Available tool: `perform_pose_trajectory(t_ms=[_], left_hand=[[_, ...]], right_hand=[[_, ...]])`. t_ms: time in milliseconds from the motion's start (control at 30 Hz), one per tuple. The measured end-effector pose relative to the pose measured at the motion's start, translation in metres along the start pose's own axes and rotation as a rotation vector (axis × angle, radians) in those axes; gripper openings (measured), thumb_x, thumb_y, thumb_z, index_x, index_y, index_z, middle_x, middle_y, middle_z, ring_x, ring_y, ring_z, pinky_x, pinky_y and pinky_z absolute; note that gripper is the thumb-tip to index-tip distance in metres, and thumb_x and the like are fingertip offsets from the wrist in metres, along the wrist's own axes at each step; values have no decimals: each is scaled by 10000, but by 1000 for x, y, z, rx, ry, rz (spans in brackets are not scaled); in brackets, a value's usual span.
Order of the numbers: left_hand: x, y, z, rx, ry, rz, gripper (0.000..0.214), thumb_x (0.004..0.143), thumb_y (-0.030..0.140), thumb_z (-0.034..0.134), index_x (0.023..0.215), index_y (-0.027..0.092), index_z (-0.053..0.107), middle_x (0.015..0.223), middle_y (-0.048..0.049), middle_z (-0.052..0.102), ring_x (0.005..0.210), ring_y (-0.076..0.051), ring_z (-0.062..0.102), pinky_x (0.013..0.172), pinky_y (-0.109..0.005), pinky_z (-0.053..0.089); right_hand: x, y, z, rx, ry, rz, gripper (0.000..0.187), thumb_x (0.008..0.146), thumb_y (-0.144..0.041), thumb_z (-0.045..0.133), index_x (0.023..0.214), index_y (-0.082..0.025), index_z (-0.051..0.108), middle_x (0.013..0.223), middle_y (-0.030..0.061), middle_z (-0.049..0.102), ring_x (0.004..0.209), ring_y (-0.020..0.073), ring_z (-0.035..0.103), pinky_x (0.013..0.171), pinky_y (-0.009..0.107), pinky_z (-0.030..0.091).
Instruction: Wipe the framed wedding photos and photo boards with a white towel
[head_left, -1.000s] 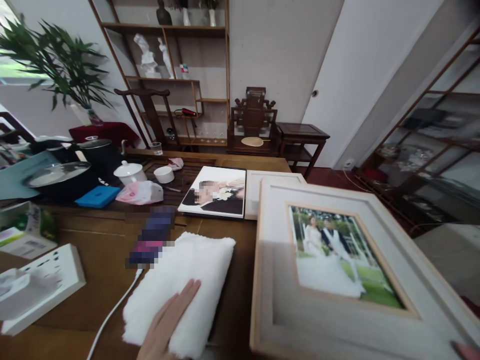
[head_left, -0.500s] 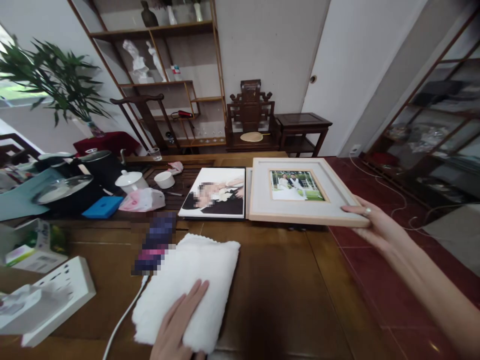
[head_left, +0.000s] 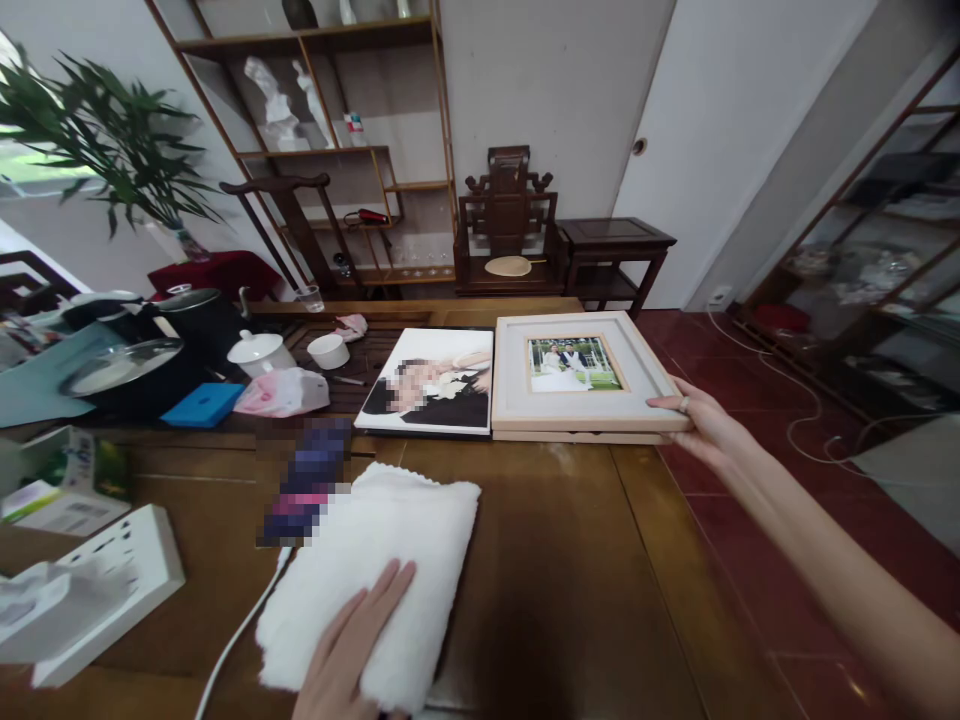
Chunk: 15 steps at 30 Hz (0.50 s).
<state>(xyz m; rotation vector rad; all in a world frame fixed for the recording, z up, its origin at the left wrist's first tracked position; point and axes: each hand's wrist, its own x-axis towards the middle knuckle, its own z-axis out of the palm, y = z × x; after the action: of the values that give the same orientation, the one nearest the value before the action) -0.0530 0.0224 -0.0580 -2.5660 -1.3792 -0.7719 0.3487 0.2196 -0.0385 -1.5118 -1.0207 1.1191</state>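
My left hand (head_left: 354,645) lies flat on a folded white towel (head_left: 390,520), fingers stretched out and holding nothing. My right hand (head_left: 701,420) grips the right edge of a light wooden picture frame (head_left: 585,405), thumb on top and fingers beneath. Inside the frame is a small photo of two people outdoors. Under it, the front edge of another light frame (head_left: 570,437) shows; the rest of that one is covered. Just left of the stack, a photo panel with a dark edge (head_left: 435,380) lies on the wooden table (head_left: 570,560).
Left of the towel are a dark blurred object (head_left: 304,485) and a white cable (head_left: 236,640). A white perforated stand (head_left: 146,570) and a carton (head_left: 75,490) sit further left. Behind them are a blue box (head_left: 202,403), a plastic bag (head_left: 281,392), a teapot (head_left: 259,353) and a cup (head_left: 328,350).
The picture frame in my right hand has come down and slightly left, now level over the lower frame beside the photo panel. My left hand has stayed on the towel.
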Motion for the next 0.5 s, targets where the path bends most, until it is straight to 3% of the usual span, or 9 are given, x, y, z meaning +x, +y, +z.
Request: perform_pose_trajectory(t_ms=[133,267,333,500], left_hand=[[-1,-1,1,1,10,41,341,704,62,434,1009,166,546,1295,-128,503,1239,-270,419,924,-376,445],[-2,0,2,-13,16,30,216,720,69,437,857,183,559,1331,-126,465,1244,-292,408,925,-428,438],[-2,1,1,-14,5,41,157,720,66,445,770,176,545,1343,-135,447,1253,-302,392,928,-434,434],[1,7,-5,-13,-17,7,134,751,108,485,817,169,584,1359,-125,431,1275,-292,361,947,-434,418]], right_hand=[[-3,0,1,-37,-5,23,631,653,-178,581,1269,-217,446,1086,92,655,735,227,657,422,242,485],[-5,-7,0,-166,16,-63,581,664,-228,596,1235,-205,494,1103,90,652,802,244,646,510,280,513],[-4,-12,-3,-339,75,-108,510,695,-292,590,1190,-182,536,1124,107,640,832,263,641,555,305,517],[2,-18,-11,-999,125,-132,404,794,-419,470,1048,-129,593,997,179,662,819,317,632,631,367,477]])
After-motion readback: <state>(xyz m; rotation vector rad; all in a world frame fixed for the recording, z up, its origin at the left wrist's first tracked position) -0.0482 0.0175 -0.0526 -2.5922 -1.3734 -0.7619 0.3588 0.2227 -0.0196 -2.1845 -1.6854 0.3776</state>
